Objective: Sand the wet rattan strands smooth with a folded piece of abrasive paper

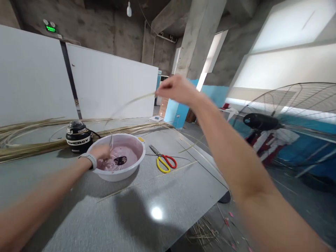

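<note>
A thin pale bamboo-like strip (139, 98) is pinched in my right hand (174, 89), raised high over the table. From there the strip curves down to the left toward the basin and blurs along the way. My left hand (101, 152), with a light band on its wrist, is closed inside the white plastic basin (118, 176), low over the rippling water. A slim greyish thing (111, 140) sticks up from its fingers, too blurred to name. Right of the basin lie scissors (163, 159) with one red and one yellow handle.
Bundled long strips (131, 129) stretch across the back of the grey table (168, 199). A black jar-like device (78, 137) marked ENERGY stands left of the basin. One loose strip (147, 180) lies in front. A big fan (262, 121) is at right; offcuts (203, 232) litter the floor.
</note>
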Tool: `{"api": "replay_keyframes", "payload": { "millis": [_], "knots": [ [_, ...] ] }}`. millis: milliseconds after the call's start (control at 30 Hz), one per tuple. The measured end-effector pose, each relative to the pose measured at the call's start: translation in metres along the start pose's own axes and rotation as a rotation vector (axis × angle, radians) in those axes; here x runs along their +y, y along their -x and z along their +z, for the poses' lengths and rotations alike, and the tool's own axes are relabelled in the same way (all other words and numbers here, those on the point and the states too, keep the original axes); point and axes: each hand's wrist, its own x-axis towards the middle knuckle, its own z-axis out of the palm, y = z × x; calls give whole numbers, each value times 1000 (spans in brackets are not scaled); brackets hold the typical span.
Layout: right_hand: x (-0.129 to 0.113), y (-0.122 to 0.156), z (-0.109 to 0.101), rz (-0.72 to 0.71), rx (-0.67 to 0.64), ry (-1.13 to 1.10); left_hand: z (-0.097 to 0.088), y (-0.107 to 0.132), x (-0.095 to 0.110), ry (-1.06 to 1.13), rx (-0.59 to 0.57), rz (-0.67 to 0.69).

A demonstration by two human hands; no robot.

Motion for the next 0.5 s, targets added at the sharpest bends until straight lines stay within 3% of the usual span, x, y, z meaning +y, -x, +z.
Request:
{"api": "replay_keyframes", "payload": {
  "millis": [67, 133, 200, 300, 367, 400, 500],
  "knots": [
    [2, -2, 32, -21, -160, 102, 9, -7, 8, -87, -86, -35],
    [6, -5, 45, -30, -303, 181, 4, -10, 12, -156, -114, -61],
    [11, -8, 35, -41, -306, 186, -10, -7, 9, -210, -77, -60],
    [16, -12, -5, -49, -78, 39, -29, 8, -4, -259, -21, -52],
    [15, -16, -24, -69, -12, -56, -35, 20, -10, -272, -24, -51],
    [14, -19, -26, -78, -43, -84, -36, 25, -10, -273, -22, -52],
    [9, -28, -13, -28, -302, -7, -45, 37, -6, -263, 42, -47]
  ]
}}
